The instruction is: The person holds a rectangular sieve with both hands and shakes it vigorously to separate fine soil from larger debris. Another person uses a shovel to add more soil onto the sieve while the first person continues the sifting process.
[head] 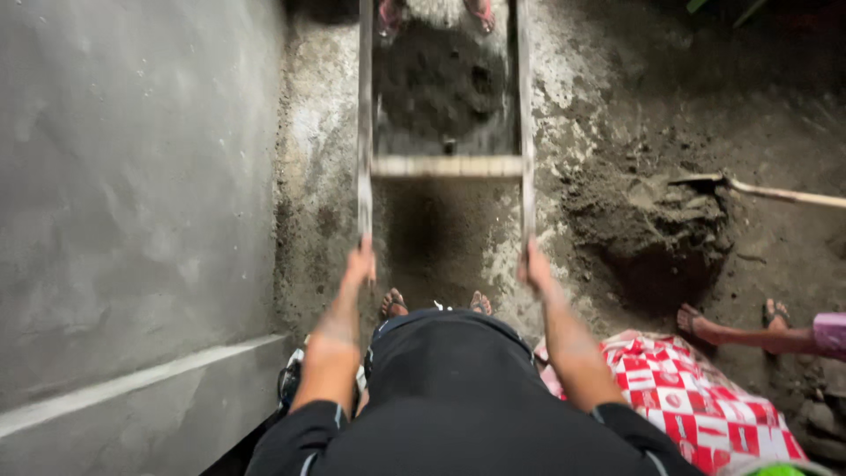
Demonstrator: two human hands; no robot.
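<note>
Item one: wooden sieve frame (445, 166), long and rectangular, two side rails running away from me with a pale crossbar between them. I see dark soil (438, 84) heaped on its far section. The frame hangs above the ground straight ahead of me, its near rail ends in my grip.

Item two: my left hand (359, 263), clenched round the near end of the left rail.

Item three: my right hand (534, 267), clenched round the near end of the right rail.

Item four: my own feet in sandals (394, 303), just below the rail ends, on dark sifted earth.

Item five: grey concrete wall (132, 194), close along the left side of the frame, with a pale ledge lower down.

Item six: soil mound (648, 234) on the ground to the right, near the right rail, a shovel (749, 188) lying across its top with the handle pointing right.

Item seven: red-and-white checked sack (696, 397), lower right, just beside my right forearm.

Item eight: another person's sandalled feet (705, 324) at the right edge, behind the sack. A further pair of feet (480, 12) shows at the frame's far end.
</note>
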